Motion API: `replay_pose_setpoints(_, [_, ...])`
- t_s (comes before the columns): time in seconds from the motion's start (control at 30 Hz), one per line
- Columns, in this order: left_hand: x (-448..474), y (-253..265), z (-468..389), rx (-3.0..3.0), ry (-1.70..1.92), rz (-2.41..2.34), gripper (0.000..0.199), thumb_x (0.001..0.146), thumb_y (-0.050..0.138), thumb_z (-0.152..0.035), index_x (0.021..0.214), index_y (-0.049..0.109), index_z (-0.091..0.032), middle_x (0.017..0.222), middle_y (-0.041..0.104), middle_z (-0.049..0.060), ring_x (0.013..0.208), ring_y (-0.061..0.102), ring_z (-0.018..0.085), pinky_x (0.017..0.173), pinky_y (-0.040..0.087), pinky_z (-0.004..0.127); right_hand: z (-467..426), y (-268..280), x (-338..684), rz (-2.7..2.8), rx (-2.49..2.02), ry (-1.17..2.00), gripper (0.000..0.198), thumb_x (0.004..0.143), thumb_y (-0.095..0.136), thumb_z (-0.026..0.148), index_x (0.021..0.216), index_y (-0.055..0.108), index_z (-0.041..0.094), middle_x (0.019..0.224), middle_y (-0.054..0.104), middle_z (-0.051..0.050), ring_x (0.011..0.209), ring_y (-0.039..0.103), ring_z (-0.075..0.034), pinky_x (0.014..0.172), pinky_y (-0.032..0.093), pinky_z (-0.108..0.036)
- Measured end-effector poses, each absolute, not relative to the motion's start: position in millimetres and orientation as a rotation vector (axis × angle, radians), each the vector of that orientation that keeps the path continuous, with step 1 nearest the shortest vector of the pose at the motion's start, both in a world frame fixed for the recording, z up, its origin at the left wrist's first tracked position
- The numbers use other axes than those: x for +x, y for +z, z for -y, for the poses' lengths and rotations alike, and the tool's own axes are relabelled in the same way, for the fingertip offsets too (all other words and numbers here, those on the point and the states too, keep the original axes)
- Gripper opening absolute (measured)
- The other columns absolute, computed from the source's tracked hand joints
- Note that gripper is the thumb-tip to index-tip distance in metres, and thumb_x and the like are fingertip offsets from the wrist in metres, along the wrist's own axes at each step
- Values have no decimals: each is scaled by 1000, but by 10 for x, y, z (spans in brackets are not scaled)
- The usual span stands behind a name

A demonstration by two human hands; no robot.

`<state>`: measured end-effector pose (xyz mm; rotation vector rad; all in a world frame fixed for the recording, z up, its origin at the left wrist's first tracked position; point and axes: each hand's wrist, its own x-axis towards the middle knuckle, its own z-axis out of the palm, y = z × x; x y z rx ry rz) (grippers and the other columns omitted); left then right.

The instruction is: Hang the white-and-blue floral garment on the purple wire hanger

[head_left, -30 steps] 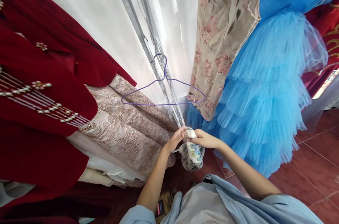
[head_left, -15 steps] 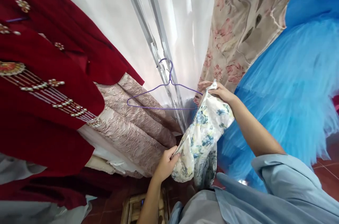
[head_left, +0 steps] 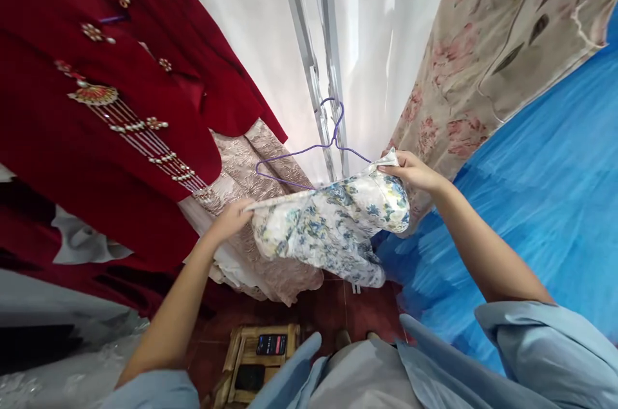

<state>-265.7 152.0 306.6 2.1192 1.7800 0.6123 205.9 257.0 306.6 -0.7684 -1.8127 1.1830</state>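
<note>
Our left grip (head_left: 232, 218) has moved left, spreading the floral garment (head_left: 328, 216).
Head view: it and our right grip (head_left: 412, 171) pinch the top edge's ends, nearer than the purple hanger (head_left: 334, 138); cloth looks light, soft, best held there.

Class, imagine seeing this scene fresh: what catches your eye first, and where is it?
The deep red garment with beaded strands fills the upper left; bright blue fabric spreads down the right side. Between them, the left hand and right hand hold a floral cloth stretched in front of a purple hanger.
</note>
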Motion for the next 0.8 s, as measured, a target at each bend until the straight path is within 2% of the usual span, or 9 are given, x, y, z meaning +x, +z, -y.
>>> replay_pose_setpoints(0.1, [-2611, 3631, -2132, 2237, 719, -1972, 17, 82, 43, -15, 80, 60, -16, 79, 61, 3, 88, 60, 23, 92, 48, 42, -2547, 3035, 1984, 1734, -772, 1183, 41, 73, 79, 51, 87, 73, 13, 82, 71, -4, 79, 64, -20, 74, 48, -29])
replay_pose_setpoints(0.2, [-2224, 4048, -2511, 2268, 1094, -1959, 25, 90, 43, -16, 113, 53, -17, 109, 62, 8, 107, 60, 25, 101, 45, 45, -2537, 2955, 1940, 1528, -798, 1228, 39, 72, 81, 49, 89, 73, 14, 84, 73, -3, 81, 66, -20, 78, 50, -31])
replay_pose_setpoints(0.27, [-1906, 4172, -2564, 2294, 1285, -1712, 47, 91, 54, -24, 134, 37, -20, 133, 53, 12, 118, 58, 22, 101, 47, 40, -2530, 2883, 1935, 1368, -813, 1334, 40, 69, 83, 48, 91, 73, 15, 83, 74, -2, 77, 66, -19, 75, 51, -29])
replay_pose_setpoints(0.33, [-1671, 4158, -2496, 2371, 1297, -1487, 67, 87, 65, -29, 142, 28, -19, 146, 44, 14, 126, 53, 22, 105, 46, 39, -2520, 2792, 1934, 1281, -826, 1484, 43, 65, 87, 48, 89, 73, 15, 80, 75, -3, 72, 67, -17, 71, 51, -28])
replay_pose_setpoints(0.4, [-1586, 4027, -2388, 2468, 1143, -1437, 64, 87, 66, -33, 141, 36, -16, 145, 47, 14, 127, 53, 23, 108, 43, 41, -2511, 2692, 1922, 1258, -864, 1576, 45, 62, 88, 49, 86, 74, 14, 76, 75, -4, 68, 67, -17, 68, 52, -27])
replay_pose_setpoints(0.5, [-1678, 3740, -2294, 2508, 908, -1504, 33, 94, 54, -38, 119, 58, -16, 121, 66, 11, 112, 62, 24, 101, 47, 39, -2515, 2584, 1885, 1210, -915, 1511, 45, 63, 88, 51, 87, 75, 15, 74, 75, -4, 70, 69, -18, 70, 54, -28])
replay_pose_setpoints(0.53, [-1724, 3655, -2287, 2514, 883, -1521, 29, 96, 50, -38, 112, 62, -17, 114, 69, 10, 107, 64, 24, 97, 48, 39, -2524, 2575, 1876, 1183, -921, 1464, 44, 63, 87, 50, 87, 75, 15, 74, 75, -3, 71, 69, -18, 71, 54, -28])
replay_pose_setpoints(0.67, [-1716, 3559, -2298, 2620, 1058, -1494, 28, 99, 43, -32, 104, 67, -18, 105, 72, 8, 100, 65, 24, 90, 48, 36, -2602, 2699, 1901, 1169, -932, 1399, 40, 61, 89, 46, 84, 75, 17, 72, 75, -2, 68, 69, -18, 70, 55, -29])
replay_pose_setpoints(0.8, [-1389, 3819, -2281, 2787, 1153, -1409, 25, 99, 45, -29, 102, 68, -19, 103, 72, 7, 96, 65, 23, 83, 46, 34, -2606, 2962, 2022, 1277, -991, 1370, 35, 62, 88, 43, 81, 74, 17, 68, 74, -2, 65, 67, -18, 72, 56, -31])
